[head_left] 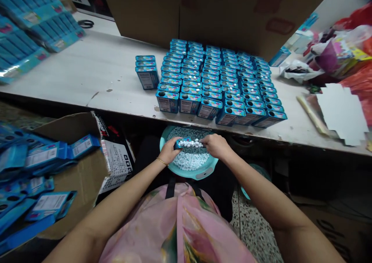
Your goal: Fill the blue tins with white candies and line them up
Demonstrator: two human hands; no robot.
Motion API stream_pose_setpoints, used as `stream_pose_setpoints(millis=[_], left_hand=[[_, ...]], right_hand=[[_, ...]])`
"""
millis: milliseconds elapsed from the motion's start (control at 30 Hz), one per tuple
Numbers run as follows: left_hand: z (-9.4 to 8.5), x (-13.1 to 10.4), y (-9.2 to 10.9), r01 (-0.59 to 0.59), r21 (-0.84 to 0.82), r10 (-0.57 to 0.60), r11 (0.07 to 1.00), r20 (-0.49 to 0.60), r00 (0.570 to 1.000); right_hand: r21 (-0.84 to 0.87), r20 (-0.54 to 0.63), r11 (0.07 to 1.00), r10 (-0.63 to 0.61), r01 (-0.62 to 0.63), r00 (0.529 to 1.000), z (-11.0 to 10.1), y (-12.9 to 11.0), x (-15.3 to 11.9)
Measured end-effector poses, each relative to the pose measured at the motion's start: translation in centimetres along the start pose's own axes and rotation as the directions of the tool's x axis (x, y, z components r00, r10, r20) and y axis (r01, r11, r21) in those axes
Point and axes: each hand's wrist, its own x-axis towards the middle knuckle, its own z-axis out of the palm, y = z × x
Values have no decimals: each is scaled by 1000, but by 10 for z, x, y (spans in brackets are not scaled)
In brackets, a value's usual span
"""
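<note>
My left hand (168, 151) is closed around a small blue box (183, 141), tilted over a turquoise basin (174, 171). Small white pellets (188, 160) fill much of that basin, which sits at my lap. My right hand (215, 146) grips the end of what looks like a narrow scoop (195, 143), heaped with pellets and mostly hidden by them. The heap reaches from my right fingers to the top of the box. On the table ahead stand rows of upright blue boxes (211, 82), some with loose pellets on top.
A short row of blue boxes (147, 75) stands apart on the white table (87, 75). An open carton (80, 185) of blue boxes is at my left. Wrapped packs (43, 20) lie back left, a large cardboard box (203, 14) behind, bags (334, 53) and white card (343, 109) right.
</note>
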Motion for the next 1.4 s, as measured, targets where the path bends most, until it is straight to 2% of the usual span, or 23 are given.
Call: stream_pose_setpoints(millis=[100, 200, 267, 367, 433, 533, 600, 700, 800, 900, 1000, 1100, 1233, 1333, 1400], left_hand=[[3, -1, -3, -24, 38, 25, 999, -4, 1000], [4, -1, -4, -27, 42, 27, 999, -16, 999], [3, -2, -4, -18, 20, 19, 1000, -24, 1000], [-5, -5, -4, 56, -28, -57, 998, -57, 997], [-14, -9, -4, 121, -53, -127, 991, -112, 986], [-28, -14, -7, 162, -82, -175, 983, -188, 966], [-34, -17, -9, 177, -89, -192, 980, -219, 957], [-39, -18, -11, 201, -71, -212, 977, -240, 947], [-40, -18, -11, 198, -53, -205, 979, -248, 947], [-41, -18, -12, 191, -51, -198, 980, -253, 947], [-42, -18, -13, 184, -55, -192, 981, -252, 948], [-43, -17, -15, 174, -52, -182, 983, -262, 948], [-40, -12, -13, 157, -45, -164, 987, -261, 951], [-33, -8, -11, 126, -26, -128, 992, -214, 968], [-28, -7, -9, 92, 0, -90, 996, -169, 981]], right_hand=[[-176, 26, 984, 3, 2, 1000, -10, -25, 3], [-244, 43, 969, -29, 39, 999, -21, -41, 4], [-259, 65, 965, -30, 45, 997, -27, -40, 1], [-265, 58, 964, 14, 2, 998, -25, -15, -2], [-241, 24, 970, 48, -40, 999, -8, 7, 1], [-180, 38, 977, 125, -117, 991, 40, 28, 14], [-158, 114, 975, 176, -157, 978, 78, 25, 25], [-117, 196, 986, 138, -117, 971, 125, 6, 35], [-45, 250, 998, 63, -54, 966, 148, -8, 38], [52, 292, 998, 11, -28, 956, 155, -2, 40], [160, 300, 987, -25, -25, 954, 153, 17, 40], [269, 258, 963, -44, -28, 965, 139, 34, 34], [443, 179, 896, -85, -3, 980, 97, 45, 19], [565, 127, 824, -134, 39, 983, 59, 41, 11], [562, 119, 825, -153, 60, 981, 38, 32, 10]])
